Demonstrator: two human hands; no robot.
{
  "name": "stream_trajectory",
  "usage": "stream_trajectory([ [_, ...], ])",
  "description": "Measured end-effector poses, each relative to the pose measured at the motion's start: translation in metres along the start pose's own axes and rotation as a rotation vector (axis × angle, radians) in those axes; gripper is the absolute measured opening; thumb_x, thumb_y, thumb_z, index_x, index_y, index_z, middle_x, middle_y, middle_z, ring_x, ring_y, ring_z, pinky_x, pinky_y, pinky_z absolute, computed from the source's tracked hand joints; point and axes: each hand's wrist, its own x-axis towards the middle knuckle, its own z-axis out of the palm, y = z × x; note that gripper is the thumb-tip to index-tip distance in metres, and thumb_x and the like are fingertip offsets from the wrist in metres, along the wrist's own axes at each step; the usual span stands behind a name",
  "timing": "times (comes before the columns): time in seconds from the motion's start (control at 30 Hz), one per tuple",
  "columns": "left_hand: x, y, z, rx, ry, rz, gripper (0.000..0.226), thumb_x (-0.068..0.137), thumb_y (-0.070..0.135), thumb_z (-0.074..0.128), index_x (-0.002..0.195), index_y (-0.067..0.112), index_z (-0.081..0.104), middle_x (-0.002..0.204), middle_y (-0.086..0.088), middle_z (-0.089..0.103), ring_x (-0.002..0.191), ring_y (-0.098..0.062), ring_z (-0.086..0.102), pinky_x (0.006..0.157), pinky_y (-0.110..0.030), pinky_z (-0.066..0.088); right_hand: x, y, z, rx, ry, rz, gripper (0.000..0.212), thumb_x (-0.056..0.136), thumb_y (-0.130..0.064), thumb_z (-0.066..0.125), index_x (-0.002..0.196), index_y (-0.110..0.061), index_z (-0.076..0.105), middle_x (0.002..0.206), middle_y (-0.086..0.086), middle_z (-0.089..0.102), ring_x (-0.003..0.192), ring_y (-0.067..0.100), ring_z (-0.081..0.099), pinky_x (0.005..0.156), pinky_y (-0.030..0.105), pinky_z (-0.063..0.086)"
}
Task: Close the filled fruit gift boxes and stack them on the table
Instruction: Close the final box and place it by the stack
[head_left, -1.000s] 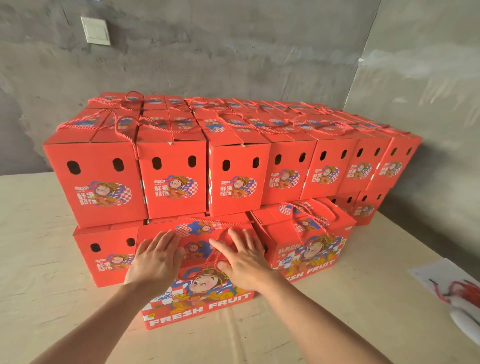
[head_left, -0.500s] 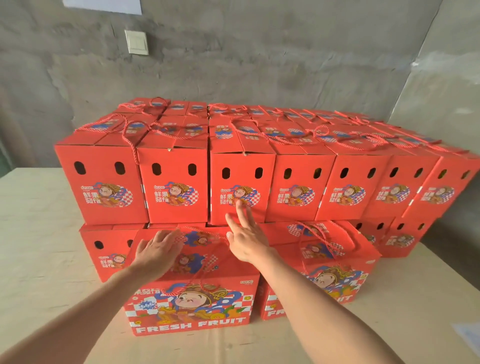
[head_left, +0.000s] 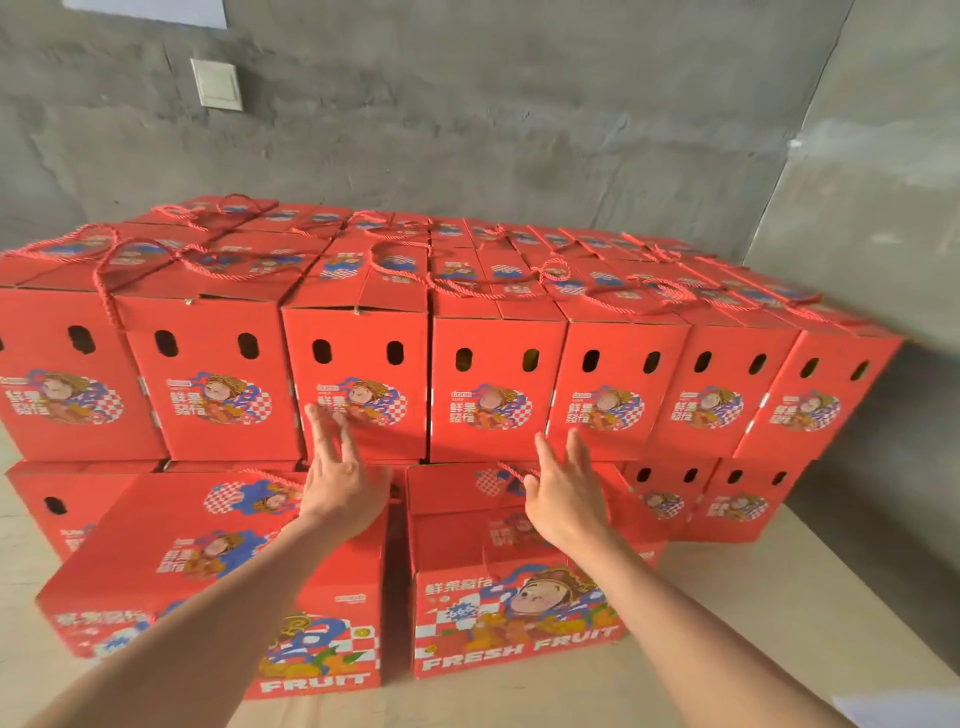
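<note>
Two closed red fruit gift boxes stand at the front of the table: the left box (head_left: 171, 561) and the right box (head_left: 519, 613) with "FRESH FRUIT" on its face. Behind them rises a two-layer stack of red boxes (head_left: 483, 379) with rope handles on top. My left hand (head_left: 337, 478) is raised with straight fingers over the gap between the front boxes, its fingertips before an upper box. Over the right front box's top, my right hand (head_left: 563, 488) is also flat and holds nothing.
The light wooden table (head_left: 753, 613) shows bare surface at front right, with a white sheet (head_left: 898, 712) at its corner. A grey concrete wall (head_left: 467, 130) with a switch plate (head_left: 215, 83) backs the stack. The stack's right end reaches a wall corner.
Both hands have lifted off the left front box and moved right and up. The view has swung right, so the right front box is now centred under my right hand.
</note>
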Motion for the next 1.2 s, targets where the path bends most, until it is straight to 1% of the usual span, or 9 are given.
stream_trajectory([
  [0.1,0.000,-0.011,-0.006,0.012,-0.039,0.058,0.091,0.091,0.038,0.052,0.148,0.010,-0.014,0.140,-0.004,-0.046,0.145,-0.033,-0.008,0.113,-0.042,0.025,0.009,0.006,0.006,0.069,-0.095,0.001,0.068,0.098,-0.031,0.041,0.151,-0.028,-0.001,0.154,0.023,-0.019,0.145,0.035,-0.005,0.117,0.039,0.019],
  [0.2,-0.010,0.000,-0.007,0.056,0.065,0.109,0.080,0.093,0.034,0.047,0.151,0.019,-0.006,0.152,-0.010,-0.031,0.144,-0.036,0.010,0.112,-0.044,0.024,0.013,-0.005,0.015,0.181,-0.106,-0.010,0.072,0.096,-0.026,0.045,0.152,-0.022,0.000,0.150,0.028,-0.025,0.144,0.041,0.000,0.112,0.037,0.027],
  [0.33,-0.018,0.035,0.016,0.223,0.151,0.504,0.062,0.098,0.036,0.025,0.145,0.037,-0.015,0.150,0.010,-0.033,0.142,-0.013,-0.023,0.116,-0.039,-0.006,0.016,-0.018,0.020,0.320,-0.147,0.064,0.078,0.091,-0.024,0.049,0.151,-0.018,0.000,0.150,0.026,-0.027,0.142,0.045,0.010,0.114,0.041,0.021],
  [0.57,-0.003,0.044,0.022,0.458,0.014,0.375,0.080,0.098,0.035,0.034,0.136,0.030,-0.036,0.136,0.009,-0.053,0.130,-0.010,-0.038,0.118,-0.034,0.000,0.014,-0.011,0.011,0.289,-0.220,0.017,0.077,0.092,-0.022,0.047,0.152,-0.021,-0.001,0.151,0.023,-0.028,0.142,0.040,0.017,0.114,0.043,0.023],
  [0.77,-0.020,0.049,0.008,0.465,-0.067,0.333,0.075,0.095,0.050,0.035,0.150,0.025,-0.010,0.139,0.007,-0.048,0.142,-0.012,-0.022,0.117,-0.041,-0.006,0.006,0.043,-0.015,0.099,-0.040,0.120,0.050,0.094,-0.032,0.048,0.140,-0.018,0.036,0.148,0.008,0.037,0.132,0.027,0.039,0.109,0.043,0.035],
  [0.87,-0.035,0.038,0.013,0.427,-0.140,0.300,0.075,0.094,0.055,0.034,0.149,0.031,-0.012,0.143,0.011,-0.044,0.140,-0.012,-0.028,0.113,-0.048,-0.012,0.001,0.053,-0.008,-0.024,-0.288,0.224,0.065,0.094,-0.054,0.037,0.149,-0.037,0.008,0.158,0.015,-0.004,0.143,0.044,0.006,0.112,0.059,0.012],
  [0.93,-0.040,0.029,0.018,0.388,-0.225,0.288,0.075,0.094,0.054,0.034,0.147,0.034,-0.015,0.143,0.015,-0.043,0.140,-0.012,-0.026,0.115,-0.051,-0.007,0.005,0.055,-0.009,-0.067,-0.350,0.218,0.064,0.092,-0.061,0.031,0.146,-0.048,-0.001,0.156,0.016,-0.017,0.142,0.046,0.000,0.112,0.060,0.011],
  [1.07,-0.036,0.018,0.022,0.331,-0.283,0.256,0.072,0.095,0.052,0.032,0.146,0.036,-0.017,0.141,0.019,-0.039,0.144,-0.018,-0.016,0.116,-0.052,0.005,0.009,0.058,-0.017,-0.175,-0.415,0.226,0.071,0.084,-0.071,0.032,0.144,-0.052,0.000,0.158,0.015,-0.008,0.141,0.043,0.011,0.109,0.052,0.026],
  [1.2,-0.033,0.022,0.021,0.347,-0.307,0.249,0.067,0.098,0.051,0.025,0.148,0.031,-0.016,0.151,0.015,-0.028,0.144,-0.018,-0.016,0.115,-0.055,-0.001,0.001,0.058,-0.014,-0.126,-0.415,0.239,0.075,0.081,-0.073,0.039,0.144,-0.052,0.004,0.157,0.014,-0.007,0.143,0.041,0.008,0.110,0.052,0.024],
])
